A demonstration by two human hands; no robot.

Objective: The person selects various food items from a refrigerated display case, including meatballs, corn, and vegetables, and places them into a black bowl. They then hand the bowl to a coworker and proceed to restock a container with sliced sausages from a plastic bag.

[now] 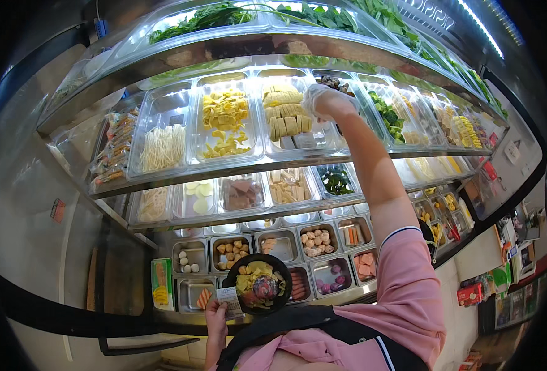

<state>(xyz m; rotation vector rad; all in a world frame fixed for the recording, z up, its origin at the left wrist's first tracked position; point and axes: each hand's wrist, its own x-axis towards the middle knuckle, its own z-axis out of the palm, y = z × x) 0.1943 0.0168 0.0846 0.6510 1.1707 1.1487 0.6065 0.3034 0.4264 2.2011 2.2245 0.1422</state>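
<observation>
My right hand [331, 103], in a clear plastic glove, reaches up to the lit middle shelf, over the edge between a tray of sliced pale tofu-like rolls [288, 111] and a tray of dark pieces that look like wood ear fungus [336, 83]. Its fingertips are partly hidden, so its hold cannot be told. Low in front of me, my bare left hand [217, 317] holds a printed paper slip [230, 302] against the rim of a black bowl [283, 301]. Inside the bowl lie leafy greens, yellowish slices and a reddish-purple bundle.
Metal shelf edges cross between my arm and the lower trays. Enoki mushrooms [163, 147], yellow folded sheets [225, 111] and broccoli [389, 118] fill nearby trays. Steel pans of meatballs [317, 241] and sausages [299, 285] surround the bowl. Leafy greens [320, 17] lie on the top shelf.
</observation>
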